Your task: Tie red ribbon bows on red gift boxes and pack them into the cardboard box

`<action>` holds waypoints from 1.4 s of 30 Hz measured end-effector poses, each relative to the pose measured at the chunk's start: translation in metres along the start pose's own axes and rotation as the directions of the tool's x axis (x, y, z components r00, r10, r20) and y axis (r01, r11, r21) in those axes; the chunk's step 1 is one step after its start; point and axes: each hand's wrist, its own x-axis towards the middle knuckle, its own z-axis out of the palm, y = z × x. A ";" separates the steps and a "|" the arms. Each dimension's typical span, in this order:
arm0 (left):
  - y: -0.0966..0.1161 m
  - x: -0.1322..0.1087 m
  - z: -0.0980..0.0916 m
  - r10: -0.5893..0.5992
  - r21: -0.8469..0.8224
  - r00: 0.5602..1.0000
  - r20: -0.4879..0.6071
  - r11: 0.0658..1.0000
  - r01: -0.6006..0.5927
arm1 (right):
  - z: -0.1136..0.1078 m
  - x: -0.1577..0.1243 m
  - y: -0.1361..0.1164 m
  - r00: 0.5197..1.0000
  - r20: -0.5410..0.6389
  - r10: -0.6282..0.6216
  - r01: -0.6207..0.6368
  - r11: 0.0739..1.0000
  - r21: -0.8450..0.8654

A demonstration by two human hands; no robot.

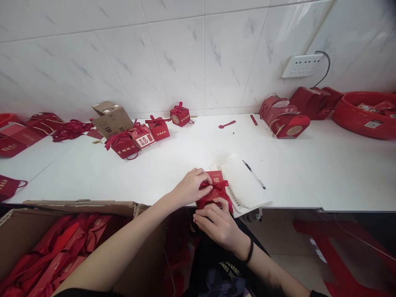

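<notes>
A red gift box (pixel 218 177) with gold characters sits near the front edge of the white table, partly over some papers. Tied across it is a shiny red ribbon (pixel 219 189) with its loops spread to the right. My left hand (pixel 192 186) reaches in from the left and pinches the ribbon between thumb and forefinger. From the near side, my right hand (pixel 218 225) curls its fingers against the box and the lower part of the ribbon. The box's near side is mostly hidden by my right hand.
White papers (pixel 244 181) and a pen (pixel 254 175) lie to the right. Several ribboned boxes (pixel 124 145) stand at the back left beside a brown carton (pixel 113 119). Below left, a large cardboard box (pixel 148 247) holds red boxes. A red basin (pixel 365 117) sits far right.
</notes>
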 end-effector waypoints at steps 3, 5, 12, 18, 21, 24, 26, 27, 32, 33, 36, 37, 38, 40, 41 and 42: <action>0.002 0.000 0.000 -0.002 -0.006 1.000 0.003 1.000 0.002 | -0.018 -0.005 0.008 0.988 -0.103 0.111 -0.097 0.987 0.129; 0.002 0.000 0.000 -0.006 -0.007 1.000 0.010 1.000 0.006 | -0.030 -0.009 0.018 0.896 -0.237 0.375 -0.342 0.924 0.170; 0.002 0.000 0.005 -0.013 0.008 1.000 -0.024 1.000 0.014 | -0.032 -0.013 0.040 0.567 0.328 0.756 -0.819 0.476 0.320; 0.000 -0.003 0.007 -0.024 0.046 1.000 -0.017 0.999 0.025 | -0.042 -0.017 0.039 0.614 0.465 0.638 -0.789 0.508 0.345; 0.003 -0.007 0.002 0.000 0.136 1.000 -0.029 0.991 0.004 | -0.067 -0.021 0.054 0.595 0.444 0.670 -0.802 0.530 0.276; 0.011 -0.010 -0.003 0.107 0.262 0.994 0.035 0.959 -0.112 | -0.087 -0.028 0.087 0.547 0.147 0.824 -0.835 0.524 0.171; 0.018 -0.011 -0.003 0.130 0.354 0.984 0.125 0.920 -0.166 | -0.088 -0.034 0.117 0.531 -0.008 0.848 -0.847 0.531 0.030; 0.021 -0.011 -0.001 0.114 0.395 0.981 0.160 0.903 -0.169 | -0.084 -0.037 0.132 0.545 -0.048 0.837 -0.839 0.544 -0.024; 0.018 -0.011 0.003 0.026 0.499 0.985 0.173 0.859 -0.110 | -0.042 -0.049 0.182 0.703 -0.052 0.710 -0.698 0.673 -0.246; 0.015 -0.012 0.000 0.002 0.504 0.989 0.146 0.860 -0.076 | -0.036 -0.051 0.185 0.722 -0.036 0.691 -0.669 0.684 -0.291; 0.003 -0.019 -0.022 -0.101 0.405 0.995 -0.011 0.909 0.097 | -0.029 -0.052 0.183 0.752 -0.018 0.659 -0.618 0.695 -0.368; -0.002 -0.023 -0.033 -0.139 0.304 0.986 -0.090 0.939 0.160 | -0.030 -0.051 0.182 0.750 -0.024 0.661 -0.620 0.689 -0.376; -0.007 -0.029 -0.044 -0.178 0.159 0.969 -0.171 0.966 0.205 | -0.033 -0.051 0.181 0.738 -0.032 0.674 -0.633 0.676 -0.378; -0.016 -0.046 -0.069 -0.340 -0.269 0.881 -0.328 0.928 0.258 | -0.040 -0.049 0.184 0.694 -0.039 0.719 -0.681 0.638 -0.359; -0.020 -0.057 -0.081 -0.463 -0.492 0.813 -0.354 0.831 0.259 | -0.044 -0.049 0.188 0.672 -0.025 0.740 -0.704 0.627 -0.332; -0.023 -0.070 -0.091 -0.583 -0.683 0.734 -0.349 0.694 0.228 | -0.047 -0.050 0.193 0.647 0.003 0.762 -0.729 0.620 -0.292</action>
